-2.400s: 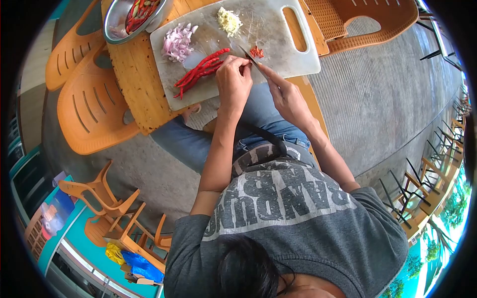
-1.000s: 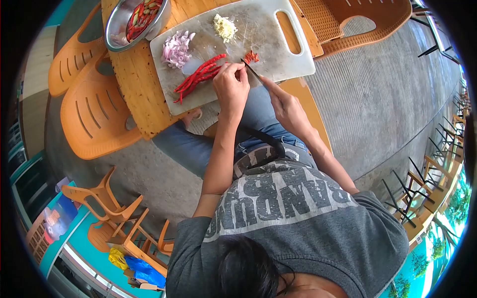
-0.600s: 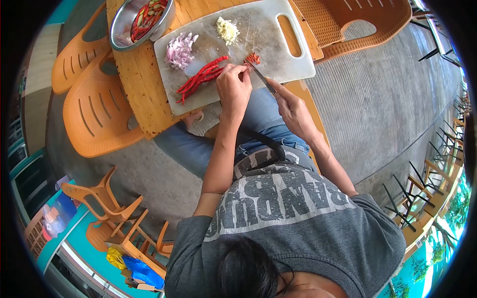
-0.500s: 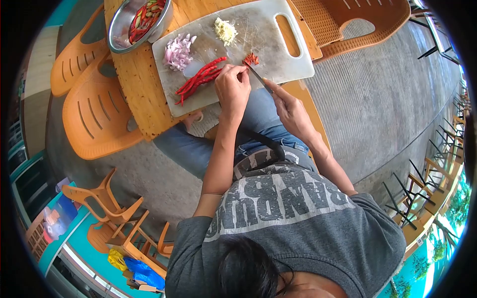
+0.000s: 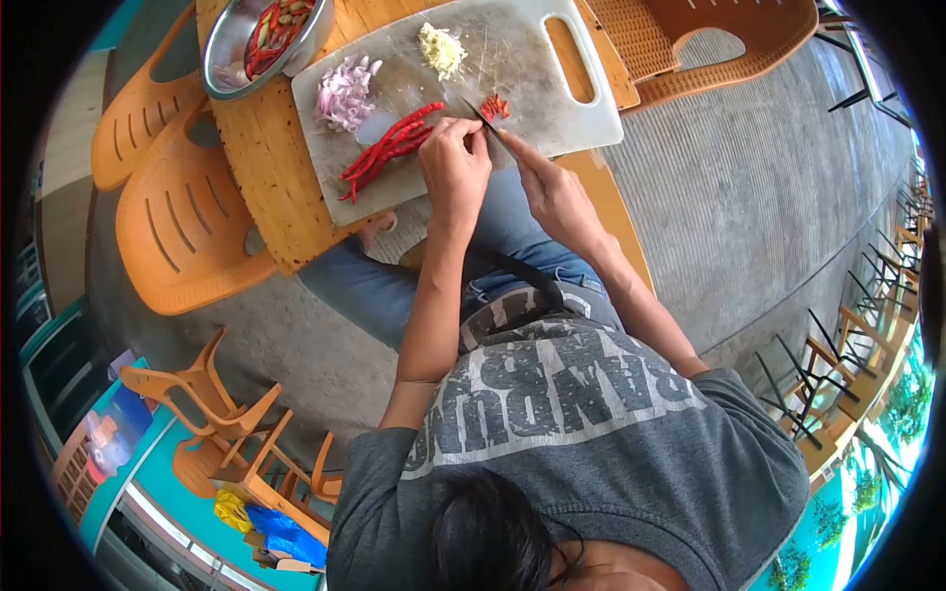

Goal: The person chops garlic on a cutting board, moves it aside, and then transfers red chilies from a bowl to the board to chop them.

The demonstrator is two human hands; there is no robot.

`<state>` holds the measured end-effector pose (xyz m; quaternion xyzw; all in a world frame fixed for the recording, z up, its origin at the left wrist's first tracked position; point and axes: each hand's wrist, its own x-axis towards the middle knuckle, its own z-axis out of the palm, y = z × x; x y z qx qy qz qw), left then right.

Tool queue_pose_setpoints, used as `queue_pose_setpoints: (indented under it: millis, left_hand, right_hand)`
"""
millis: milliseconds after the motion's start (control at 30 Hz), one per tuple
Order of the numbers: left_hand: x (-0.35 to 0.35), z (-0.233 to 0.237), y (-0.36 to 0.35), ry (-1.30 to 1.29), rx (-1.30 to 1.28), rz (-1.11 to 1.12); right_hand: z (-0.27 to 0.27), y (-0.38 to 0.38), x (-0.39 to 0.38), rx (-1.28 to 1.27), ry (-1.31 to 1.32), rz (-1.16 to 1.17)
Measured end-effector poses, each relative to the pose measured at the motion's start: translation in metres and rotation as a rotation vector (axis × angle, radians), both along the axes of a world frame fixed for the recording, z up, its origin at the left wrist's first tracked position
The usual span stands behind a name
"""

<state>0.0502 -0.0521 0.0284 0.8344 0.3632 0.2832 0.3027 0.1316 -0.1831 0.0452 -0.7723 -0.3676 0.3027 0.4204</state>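
Note:
A bundle of long red chilies (image 5: 389, 150) lies on the white cutting board (image 5: 394, 94), and its right end runs under my left hand (image 5: 455, 167). That hand is closed on the chilies, its fingertips partly hidden. My right hand (image 5: 557, 192) grips a knife (image 5: 480, 113), index finger along it; the blade slants across the board just beside my left fingertips. Chopped red chili (image 5: 496, 107) sits in a small pile at the blade's right side. Sliced shallots (image 5: 347, 93) and a pale heap of minced garlic (image 5: 441, 51) are farther back.
At the back left, a metal bowl (image 5: 222, 59) with cut chilies stands on the wooden table (image 5: 251, 148). Orange chairs (image 5: 182, 212) stand to the left, and a brown chair (image 5: 729, 79) is at the upper right. My legs (image 5: 370, 286) are below the board's near edge.
The knife and right hand have moved forward and left, so the blade reaches farther past my left fingertips. The view has shifted slightly; my left hand keeps its hold on the chilies.

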Motion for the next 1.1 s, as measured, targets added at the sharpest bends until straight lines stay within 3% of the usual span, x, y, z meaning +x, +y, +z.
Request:
queue_pose_setpoints:
  millis: [300, 400, 600, 1100]
  left_hand:
    - [-0.003, 0.001, 0.004, 0.009, 0.034, -0.008]
    - [-0.004, 0.000, 0.001, 0.000, 0.019, 0.002]
    - [-0.002, -0.002, 0.002, 0.039, 0.003, 0.008]
    - [-0.002, -0.002, 0.002, -0.023, 0.015, 0.004]
  right_hand:
    - [0.016, -0.035, 0.002, 0.015, 0.157, -0.012]
    - [0.020, -0.028, 0.002, -0.041, 0.129, -0.028]
    - [0.008, -0.023, -0.005, 0.091, 0.079, -0.044]
    - [0.009, -0.009, -0.008, 0.011, 0.071, -0.007]
